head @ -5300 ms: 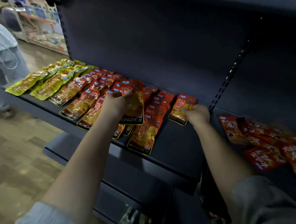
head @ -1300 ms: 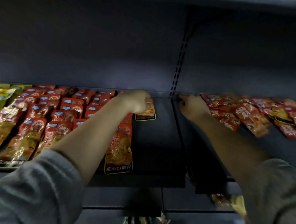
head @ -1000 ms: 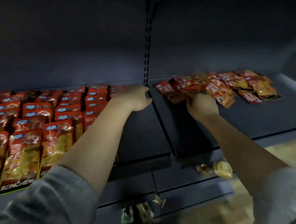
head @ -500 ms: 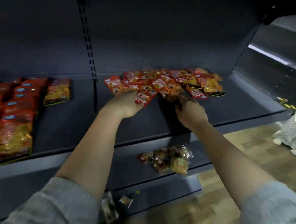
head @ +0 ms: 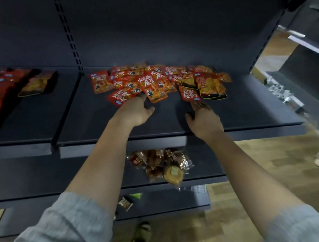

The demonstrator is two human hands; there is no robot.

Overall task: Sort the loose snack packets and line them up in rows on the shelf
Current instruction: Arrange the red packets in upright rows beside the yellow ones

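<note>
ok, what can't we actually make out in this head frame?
- Left hand fingertips: head view, tucked under the loose packet pile; grip unclear.
- Right hand fingertips: motion blur at the pile's edge; contact unclear.
- Sorted rows: cut off by the left edge, blurred.
- Packet count: overlapping hides the lower ones.
- Lower-shelf snacks: labels too small.

A loose heap of red snack packets point(head: 149, 79) lies at the centre of the frame on the dark shelf point(head: 247, 114). The left hand point(head: 135, 110) reaches its fingers under the heap's near edge; the right hand point(head: 205, 119) touches a red packet point(head: 190, 94) to its right. At far left, lined rows of packets point(head: 1, 86). Below centre, wrapped buns point(head: 162, 165) on a lower shelf.
</note>
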